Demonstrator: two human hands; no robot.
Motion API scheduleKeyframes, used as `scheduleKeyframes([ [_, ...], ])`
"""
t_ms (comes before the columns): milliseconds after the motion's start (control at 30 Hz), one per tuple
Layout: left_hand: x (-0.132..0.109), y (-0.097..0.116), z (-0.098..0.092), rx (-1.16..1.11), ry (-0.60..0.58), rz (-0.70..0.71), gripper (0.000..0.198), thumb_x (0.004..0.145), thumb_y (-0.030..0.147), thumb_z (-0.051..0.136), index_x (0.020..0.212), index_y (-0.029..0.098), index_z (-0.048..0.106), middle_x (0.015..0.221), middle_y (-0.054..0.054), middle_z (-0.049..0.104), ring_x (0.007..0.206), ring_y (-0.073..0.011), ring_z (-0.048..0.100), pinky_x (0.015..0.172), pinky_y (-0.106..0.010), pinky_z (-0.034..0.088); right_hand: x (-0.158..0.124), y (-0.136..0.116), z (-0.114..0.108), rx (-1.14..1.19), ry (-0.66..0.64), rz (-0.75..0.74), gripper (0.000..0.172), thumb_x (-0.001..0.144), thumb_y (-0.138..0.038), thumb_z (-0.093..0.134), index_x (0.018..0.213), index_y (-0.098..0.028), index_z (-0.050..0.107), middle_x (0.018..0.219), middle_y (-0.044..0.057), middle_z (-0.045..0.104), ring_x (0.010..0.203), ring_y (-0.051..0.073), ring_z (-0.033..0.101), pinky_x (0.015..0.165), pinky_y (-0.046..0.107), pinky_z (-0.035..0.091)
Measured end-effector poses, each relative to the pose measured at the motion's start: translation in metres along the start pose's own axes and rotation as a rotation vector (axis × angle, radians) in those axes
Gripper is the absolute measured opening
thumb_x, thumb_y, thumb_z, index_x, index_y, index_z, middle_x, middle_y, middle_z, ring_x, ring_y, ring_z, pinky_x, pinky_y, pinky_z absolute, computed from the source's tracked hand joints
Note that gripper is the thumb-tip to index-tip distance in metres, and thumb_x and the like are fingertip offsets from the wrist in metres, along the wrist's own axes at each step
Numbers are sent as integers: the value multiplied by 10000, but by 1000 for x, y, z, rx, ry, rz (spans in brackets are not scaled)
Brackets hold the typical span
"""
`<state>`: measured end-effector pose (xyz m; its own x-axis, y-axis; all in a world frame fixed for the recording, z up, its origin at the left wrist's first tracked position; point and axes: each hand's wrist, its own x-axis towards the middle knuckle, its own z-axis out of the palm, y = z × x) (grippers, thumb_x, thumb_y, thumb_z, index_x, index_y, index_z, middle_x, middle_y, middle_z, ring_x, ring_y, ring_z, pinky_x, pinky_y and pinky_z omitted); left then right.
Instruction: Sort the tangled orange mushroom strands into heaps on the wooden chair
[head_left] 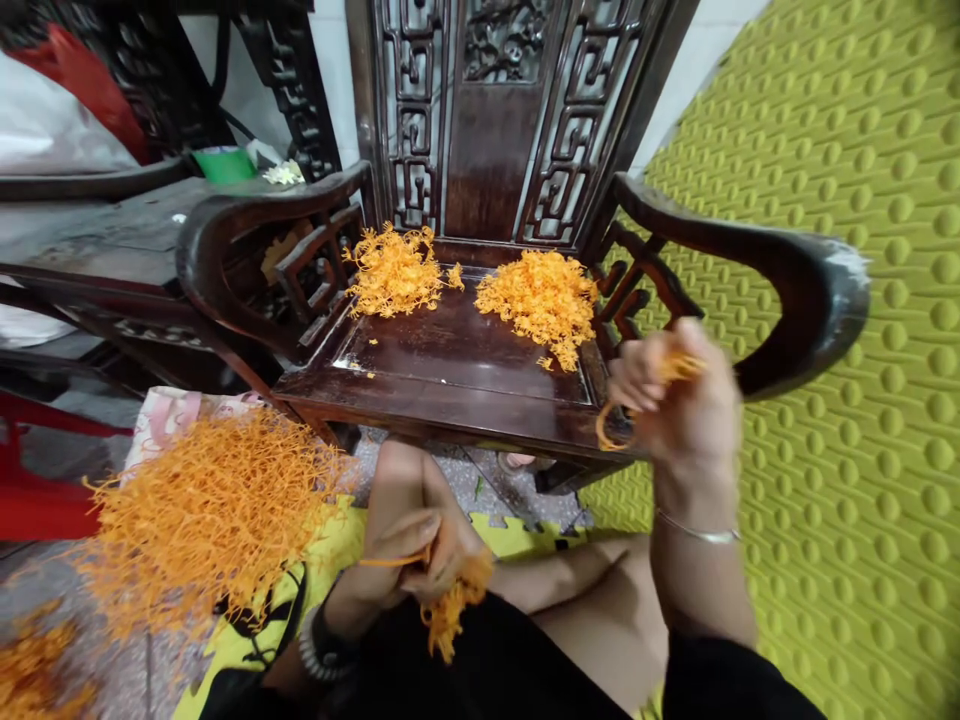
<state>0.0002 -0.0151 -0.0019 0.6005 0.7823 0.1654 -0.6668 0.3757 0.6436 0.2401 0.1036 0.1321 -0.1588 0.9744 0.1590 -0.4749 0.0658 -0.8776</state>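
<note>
Low over my lap, my left hand (424, 560) is closed around a bunch of frilly orange strands (448, 618), and one thin strand sticks out to the left. My right hand (682, 400), blurred, is raised by the right armrest of the dark wooden chair. Its fingers are curled on an orange strand piece (681, 365), and a looped orange end (613, 428) hangs below them. On the chair seat (450, 350) lie two heaps of small curly orange pieces, a left heap (397, 272) and a right heap (541, 298).
A large pile of long orange strands (217, 510) rests on a pale bag (161, 415) at the left. More orange pieces (37, 665) lie at the lower left. A carved side table (112, 230) stands beyond the left armrest. Yellow bumpy matting (847, 480) covers the right side.
</note>
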Motion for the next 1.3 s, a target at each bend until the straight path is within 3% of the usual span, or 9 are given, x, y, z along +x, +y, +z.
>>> scheduleKeyframes([
  [167,33,4,1,208,272,112,319,911,407,516,710,163,474,505,82,294,428,-52,207,442,-192,183,47,43,-6,102,18,38,560,808,-634,567,523,-185,392,465,-64,258,398,53,201,353,165,223],
  [367,78,11,4,656,490,228,359,885,499,524,911,147,587,623,44,426,562,-93,354,535,-233,270,21,57,23,318,-58,120,523,780,-602,617,570,-180,390,512,-64,297,418,44,248,380,151,288],
  [533,98,-1,12,597,372,177,469,824,559,581,617,155,465,569,43,418,539,-71,331,519,-243,250,-4,70,49,470,-88,168,552,834,-537,605,525,-176,324,439,-78,262,350,30,155,323,151,187],
  [700,83,-15,19,-62,31,-109,543,869,533,535,525,208,269,377,104,195,332,-43,127,365,-224,126,3,65,35,642,-210,265,588,926,-441,502,473,-183,229,384,-83,209,304,33,105,296,165,140],
  [900,80,-14,23,-335,24,-186,576,874,483,521,514,203,169,352,108,88,296,-35,5,323,-196,45,32,48,29,479,-331,380,601,892,-425,547,483,-203,166,366,-104,173,287,26,94,293,178,109],
  [1033,71,-19,30,-217,-7,-130,639,756,529,657,473,201,189,333,103,118,283,-26,80,329,-204,79,59,17,8,256,-137,167,608,787,-252,639,520,-206,94,351,-128,189,308,4,117,306,161,45],
  [1133,53,-21,34,-115,-7,-108,656,738,541,690,426,202,224,333,85,175,296,-27,160,355,-227,113,82,-13,-17,156,4,-104,331,830,-242,159,534,-182,24,382,-121,164,324,-54,144,395,162,55],
  [1200,45,-16,35,-66,23,-89,642,768,547,662,420,199,250,347,75,201,312,-27,168,368,-238,106,96,-19,-29,19,40,-128,226,731,-203,-97,543,-166,23,422,-108,145,341,-75,152,416,212,107],
  [1300,43,-6,34,-32,50,-50,632,794,553,632,421,193,270,349,77,188,318,-20,146,375,-243,87,117,7,-41,-507,263,-176,417,905,-385,217,537,-204,141,415,-110,158,347,0,173,399,202,151],
])
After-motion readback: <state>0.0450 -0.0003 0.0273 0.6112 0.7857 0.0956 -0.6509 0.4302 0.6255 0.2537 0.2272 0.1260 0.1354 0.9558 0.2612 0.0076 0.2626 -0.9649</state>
